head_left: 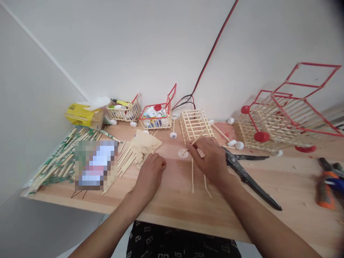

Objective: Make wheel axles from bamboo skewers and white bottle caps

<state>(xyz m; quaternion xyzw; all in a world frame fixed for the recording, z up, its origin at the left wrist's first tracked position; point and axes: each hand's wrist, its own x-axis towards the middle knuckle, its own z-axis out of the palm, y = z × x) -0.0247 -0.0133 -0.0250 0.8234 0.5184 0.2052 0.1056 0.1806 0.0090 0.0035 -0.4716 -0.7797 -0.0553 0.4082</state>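
My right hand (pixel 208 154) pinches a thin wooden stick (pixel 197 138). The stick's lower end meets a small round whitish patch or lid (pixel 183 153) on the table; I cannot tell which. Just beyond the hand stands a small cart-like basket frame (pixel 195 123) built from pale sticks. Two long sticks (pixel 192 177) reach from under the hand toward the table's front edge. My left hand (pixel 151 170) rests on the tabletop with its fingers curled in, and nothing shows in it. Right behind it lies crumpled beige paper or cloth (pixel 145 145).
Black-handled cutters (pixel 249 175) lie right of my right hand. Farther right stand larger stick carts (pixel 279 122) with red trim, and orange-handled pliers (pixel 326 186). Two filled small carts (pixel 156 116) line the wall. Wrapped chopsticks (pixel 57 157) and a blurred phone-like object (pixel 98 165) lie left.
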